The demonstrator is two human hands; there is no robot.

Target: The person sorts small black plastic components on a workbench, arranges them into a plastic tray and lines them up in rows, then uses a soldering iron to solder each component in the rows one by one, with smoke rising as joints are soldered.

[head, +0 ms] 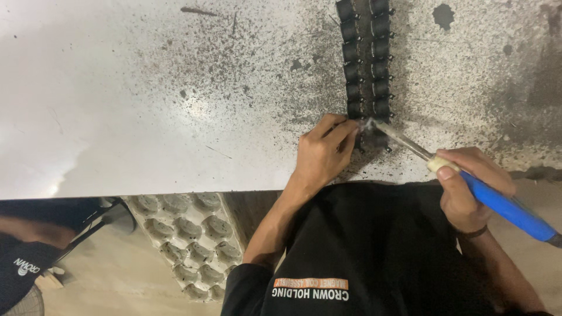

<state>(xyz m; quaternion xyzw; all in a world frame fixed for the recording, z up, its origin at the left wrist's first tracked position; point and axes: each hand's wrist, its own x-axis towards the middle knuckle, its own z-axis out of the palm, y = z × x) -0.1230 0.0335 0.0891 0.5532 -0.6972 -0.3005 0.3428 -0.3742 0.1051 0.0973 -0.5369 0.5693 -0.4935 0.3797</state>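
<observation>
A wide white table (pixel 146 88), speckled with dark burn marks, fills the far part of the scene. Below its near edge, to the left, sits a pale moulded tray (pixel 187 240) of round pockets. Two rows of small black coils (pixel 366 58) run from the far edge toward the person. The right hand (pixel 468 187) has its fingers wrapped around a blue-handled soldering iron (pixel 503 205), tip at the nearest coil. The left hand (pixel 325 152) pinches that coil with its fingertips.
</observation>
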